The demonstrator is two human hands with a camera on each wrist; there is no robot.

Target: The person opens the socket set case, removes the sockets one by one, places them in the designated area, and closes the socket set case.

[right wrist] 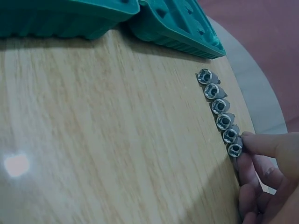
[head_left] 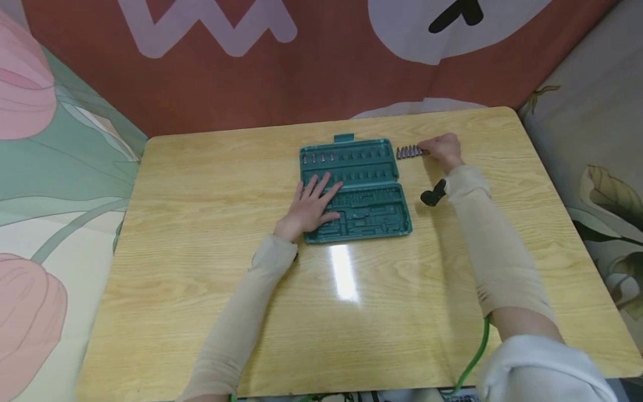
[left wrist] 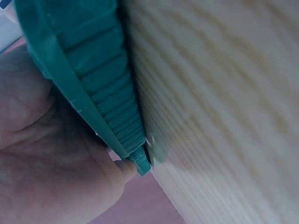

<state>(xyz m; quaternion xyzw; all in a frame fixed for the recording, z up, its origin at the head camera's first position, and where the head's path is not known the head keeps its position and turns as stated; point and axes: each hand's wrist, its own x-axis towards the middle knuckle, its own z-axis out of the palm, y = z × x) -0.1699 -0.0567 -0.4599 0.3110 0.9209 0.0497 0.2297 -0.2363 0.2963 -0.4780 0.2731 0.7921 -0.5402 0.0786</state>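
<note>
While the left hand (head_left: 308, 211) rests on the left side of the open green case (head_left: 377, 209), its fingers spread and released, the right hand (head_left: 444, 149) reaches beyond the case's far right corner and pinches the end socket (right wrist: 235, 150) of a short row of sockets (right wrist: 224, 121) between its fingers. Six sockets show in the right wrist view, lying side by side on the worktop (head_left: 201, 223), their round openings turned toward that camera; the row begins just beside the case and ends at the right hand. Both halves of the case lie spread out on the worktop, the nearer one moulded with recesses. Four small pieces (head_left: 323, 158) stand apart at the left of the far half's upper row. Near the right wrist is a black object (head_left: 433, 193), not clearly identifiable.
</note>
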